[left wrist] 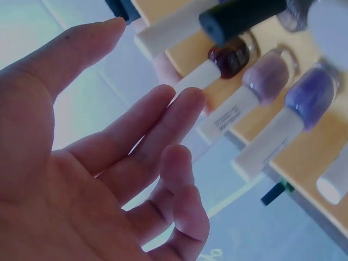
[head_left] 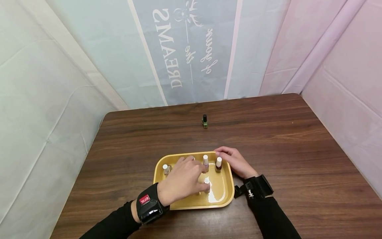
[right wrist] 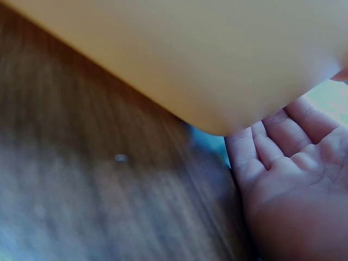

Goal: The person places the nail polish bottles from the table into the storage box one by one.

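Note:
My left hand (head_left: pixel 182 182) reaches over the yellow tray (head_left: pixel 220 201), fingers loosely bent among nail polish bottles. In the left wrist view nothing lies in its palm. Beyond the fingertips are a dark red bottle (left wrist: pixel 231 57), a pale mauve bottle (left wrist: pixel 266 79) and a violet bottle (left wrist: pixel 312 98), all white-capped. A black cap (left wrist: pixel 242 19) sits nearer the thumb. In the head view, a white-capped bottle (head_left: pixel 207 183) stands by the left thumb; the hand hides other bottles. My right hand (head_left: pixel 236 162) holds the tray's far right corner, thumb at the rim, fingers outside.
A green nail polish bottle (head_left: pixel 204 121) with a black cap stands on the brown wooden table (head_left: pixel 268 132) beyond the tray. A clear white-capped bottle (head_left: pixel 166 169) is at the tray's left end. Fabric curtains (head_left: pixel 197 49) border the table's back and sides.

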`<state>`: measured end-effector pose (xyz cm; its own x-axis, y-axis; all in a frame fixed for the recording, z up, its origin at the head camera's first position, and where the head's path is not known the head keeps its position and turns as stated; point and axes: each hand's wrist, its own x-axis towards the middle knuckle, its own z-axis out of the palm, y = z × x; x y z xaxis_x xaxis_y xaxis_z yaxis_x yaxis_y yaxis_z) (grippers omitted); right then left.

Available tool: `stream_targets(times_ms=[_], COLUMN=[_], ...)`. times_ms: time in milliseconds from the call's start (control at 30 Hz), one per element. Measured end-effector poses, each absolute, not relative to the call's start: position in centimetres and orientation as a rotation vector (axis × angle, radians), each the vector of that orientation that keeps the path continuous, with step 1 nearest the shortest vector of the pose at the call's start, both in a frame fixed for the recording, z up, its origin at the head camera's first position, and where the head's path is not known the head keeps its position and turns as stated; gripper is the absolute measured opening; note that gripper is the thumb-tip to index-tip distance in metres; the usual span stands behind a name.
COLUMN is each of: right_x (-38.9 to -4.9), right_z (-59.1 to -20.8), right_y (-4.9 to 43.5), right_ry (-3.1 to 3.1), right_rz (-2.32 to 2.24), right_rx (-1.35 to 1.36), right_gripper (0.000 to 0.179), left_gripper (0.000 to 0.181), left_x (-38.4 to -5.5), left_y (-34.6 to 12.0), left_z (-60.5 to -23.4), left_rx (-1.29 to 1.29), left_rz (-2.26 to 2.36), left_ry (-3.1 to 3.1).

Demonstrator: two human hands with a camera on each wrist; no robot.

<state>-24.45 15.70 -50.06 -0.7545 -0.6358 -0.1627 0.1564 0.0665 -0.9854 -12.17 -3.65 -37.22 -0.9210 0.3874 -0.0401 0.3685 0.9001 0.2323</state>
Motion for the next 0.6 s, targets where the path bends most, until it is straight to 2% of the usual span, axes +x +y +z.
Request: stream_targets(times_ms=[267,500,600], right_x=[-24.5,-24.6,-24.6], right_z=[-50.1,-50.1,-50.2], right_y=[15.7,15.8,15.8], right_ry=[1.752,1.765,1.767], right_rz=[-1.756,-1.738,-1.742], right_rx=[-0.482,-0.490,-0.490], right_gripper=[0.040,0.040,0.038], left_gripper=[0.021,0.027,0.023], left_x=[-13.5,-16.1,-17.3], left_y=[-4.5,-5.7,-6.3], left_z=[-36.0,-35.2,-35.0], left_rx=[0.610,0.490,0.494], left_rz=[0.472,0.625,0.686], left_ry=[2.996,2.901,2.841])
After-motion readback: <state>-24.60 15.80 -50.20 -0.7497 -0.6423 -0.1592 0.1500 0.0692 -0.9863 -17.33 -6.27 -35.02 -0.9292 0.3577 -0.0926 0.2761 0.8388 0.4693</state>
